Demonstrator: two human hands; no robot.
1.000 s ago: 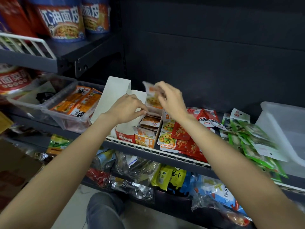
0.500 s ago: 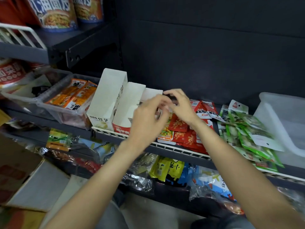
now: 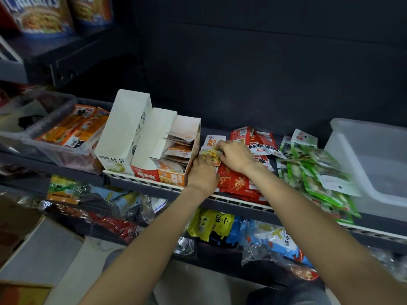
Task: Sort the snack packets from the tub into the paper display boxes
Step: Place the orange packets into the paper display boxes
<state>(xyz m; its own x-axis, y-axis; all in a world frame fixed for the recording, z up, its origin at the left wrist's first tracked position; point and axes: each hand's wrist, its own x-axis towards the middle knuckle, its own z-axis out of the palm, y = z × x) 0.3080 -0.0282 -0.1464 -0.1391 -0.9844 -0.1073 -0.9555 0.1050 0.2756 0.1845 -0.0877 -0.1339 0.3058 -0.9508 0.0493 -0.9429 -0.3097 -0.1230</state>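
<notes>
Fingers (image 3: 222, 148) of both hands pinch a yellow packet (image 3: 210, 154), its lower half hidden.

Three paper display boxes (image 3: 123, 137); two hands (image 3: 203, 172); one white tub (image 3: 372, 164).

Not much is actually readable here. The tall white paper box (image 3: 123, 133) has 竹笋 printed low on its front face. The yellow bag (image 3: 209, 223) on the lower shelf shows a big 米 and 一, seen sideways. The blue-and-white bag (image 3: 284, 241) next to it has 小 in green. The orange and red packets carry Chinese print too, but it's too blurry to make out.
</notes>
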